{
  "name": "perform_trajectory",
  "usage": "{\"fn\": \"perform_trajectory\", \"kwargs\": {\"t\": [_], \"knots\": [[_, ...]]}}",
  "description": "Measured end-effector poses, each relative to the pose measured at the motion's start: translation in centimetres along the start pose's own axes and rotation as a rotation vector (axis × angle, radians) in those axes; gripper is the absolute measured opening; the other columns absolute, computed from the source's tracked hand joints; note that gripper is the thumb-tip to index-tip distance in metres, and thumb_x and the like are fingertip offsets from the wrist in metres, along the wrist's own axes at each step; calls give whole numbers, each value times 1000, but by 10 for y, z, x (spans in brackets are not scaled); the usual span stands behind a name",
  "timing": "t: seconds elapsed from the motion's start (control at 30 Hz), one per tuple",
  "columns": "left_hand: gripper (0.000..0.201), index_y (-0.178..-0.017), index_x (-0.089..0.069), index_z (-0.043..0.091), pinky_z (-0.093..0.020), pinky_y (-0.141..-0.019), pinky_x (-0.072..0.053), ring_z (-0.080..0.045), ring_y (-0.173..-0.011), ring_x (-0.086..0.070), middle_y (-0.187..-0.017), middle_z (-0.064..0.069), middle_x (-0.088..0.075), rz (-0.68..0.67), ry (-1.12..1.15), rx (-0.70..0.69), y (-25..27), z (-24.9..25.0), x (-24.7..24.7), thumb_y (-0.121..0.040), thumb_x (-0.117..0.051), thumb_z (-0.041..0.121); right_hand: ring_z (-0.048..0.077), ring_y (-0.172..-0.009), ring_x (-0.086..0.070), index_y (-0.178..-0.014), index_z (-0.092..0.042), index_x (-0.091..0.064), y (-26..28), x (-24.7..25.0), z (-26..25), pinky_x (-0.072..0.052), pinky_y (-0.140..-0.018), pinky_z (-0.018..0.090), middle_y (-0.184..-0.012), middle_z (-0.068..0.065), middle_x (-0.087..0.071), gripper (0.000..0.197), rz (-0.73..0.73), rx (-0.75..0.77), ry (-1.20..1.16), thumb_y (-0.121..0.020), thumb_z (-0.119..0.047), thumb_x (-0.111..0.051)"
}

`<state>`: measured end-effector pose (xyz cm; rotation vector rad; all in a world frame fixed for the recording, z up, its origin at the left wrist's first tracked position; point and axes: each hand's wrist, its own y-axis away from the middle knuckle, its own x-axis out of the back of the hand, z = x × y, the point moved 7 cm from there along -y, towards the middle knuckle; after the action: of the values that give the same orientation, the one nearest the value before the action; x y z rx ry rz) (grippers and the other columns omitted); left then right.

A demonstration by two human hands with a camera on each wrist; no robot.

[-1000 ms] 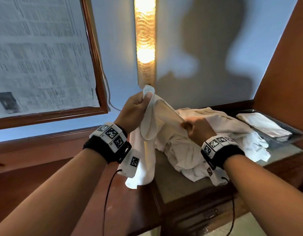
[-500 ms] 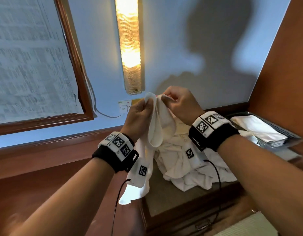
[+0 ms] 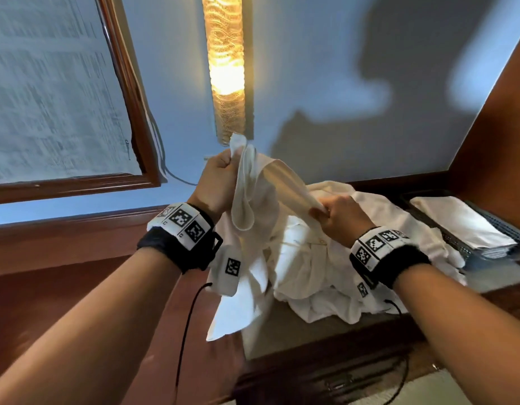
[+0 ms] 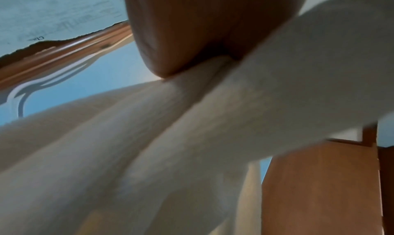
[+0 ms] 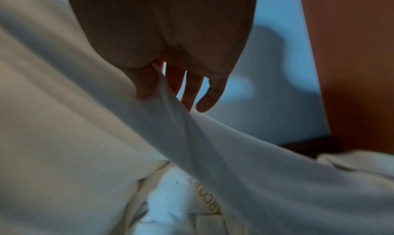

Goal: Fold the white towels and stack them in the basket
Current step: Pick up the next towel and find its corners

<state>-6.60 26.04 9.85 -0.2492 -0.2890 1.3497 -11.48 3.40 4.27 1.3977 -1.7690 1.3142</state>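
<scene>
A white towel [image 4: 192, 146] is seen very close, in thick blurred folds that fill most of the view. It is gripped at the top by the left hand [image 4: 202, 28]. A wooden frame [image 4: 64, 48] is seen behind on a blue wall [image 4: 102, 73].

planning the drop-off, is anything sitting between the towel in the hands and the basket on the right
The heap of crumpled white towels lies on the cabinet top between the held white towel and the dark wire basket. The basket already holds one folded white towel; nothing visible covers it.
</scene>
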Motion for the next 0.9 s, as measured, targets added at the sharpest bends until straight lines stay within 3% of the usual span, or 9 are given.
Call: {"fn": "perform_trajectory", "kwargs": {"t": [0.13,0.23,0.33,0.43,0.53,0.6,0.67,0.77,0.9], "knots": [[45,-63,-53,19,-24,-58,-40,-3,-50,-48,-51,14,-56,-7,-35,-4,12,4,4,-107,-46,23,25,-79,-58,-63,-21,-55,5,-10,57,-32,-63,28,-76,7,-61,30,-54,-325,-78,-91,-8,-59],[44,-63,-53,20,-28,-61,-39,-7,-53,-48,-53,13,-55,-5,14,12,21,1,3,-107,-47,24,20,-84,-57,-81,-20,-63,-12,13,14,-38,-68,26,-84,4,-64,27,164,-218,-323,-87,4,-51],[41,-69,-54,20,-32,-67,-41,-14,-63,-49,-61,6,-56,25,20,-8,34,6,6,-107,-45,33,10,-83,-59,-90,-11,-70,-21,34,-65,-45,-73,12,-87,3,-68,32,166,20,-519,-77,7,-46],[40,-79,-57,14,-35,-69,-46,-18,-70,-54,-71,-4,-60,34,76,-41,51,14,10,-105,-43,40,14,-74,-61,-84,-3,-74,-16,45,-123,-47,-69,24,-79,6,-70,20,156,198,-480,-75,-5,-56],[42,-85,-58,9,-42,-75,-41,-23,-79,-49,-80,-14,-55,-26,124,-57,72,24,19,-94,-49,49,27,-61,-50,-60,-6,-58,-5,50,-146,-34,-57,38,-58,8,-54,23,226,197,-226,-76,-22,-53],[39,-73,-55,15,-40,-73,-37,-20,-73,-46,-71,-7,-53,-43,73,-67,85,31,34,-99,-47,44,27,-58,-40,-52,-11,-38,9,51,-163,-20,-56,38,-52,6,-39,34,220,150,-66,-75,-34,-49],[41,-69,-53,20,-36,-70,-37,-14,-65,-46,-62,7,-54,-46,24,-79,101,41,56,-106,-44,35,26,-56,-36,-53,-16,-31,33,48,-194,-20,-58,33,-50,1,-32,39,209,230,1,-77,-41,-47],[39,-79,-60,15,-38,-73,-43,-16,-70,-51,-69,4,-59,-32,-1,-111,123,49,95,-103,-46,42,20,-56,-37,-60,-22,-40,80,30,-239,-29,-56,30,-54,-7,-38,31,180,353,-145,-84,-37,-52],[41,-70,-58,23,-41,-75,-44,-18,-71,-51,-67,4,-59,-6,15,-124,159,55,147,-90,-52,58,30,-65,-54,-76,-6,-62,112,-14,-253,-32,-62,31,-70,13,-65,31,85,205,-125,-85,-35,-69]]}}
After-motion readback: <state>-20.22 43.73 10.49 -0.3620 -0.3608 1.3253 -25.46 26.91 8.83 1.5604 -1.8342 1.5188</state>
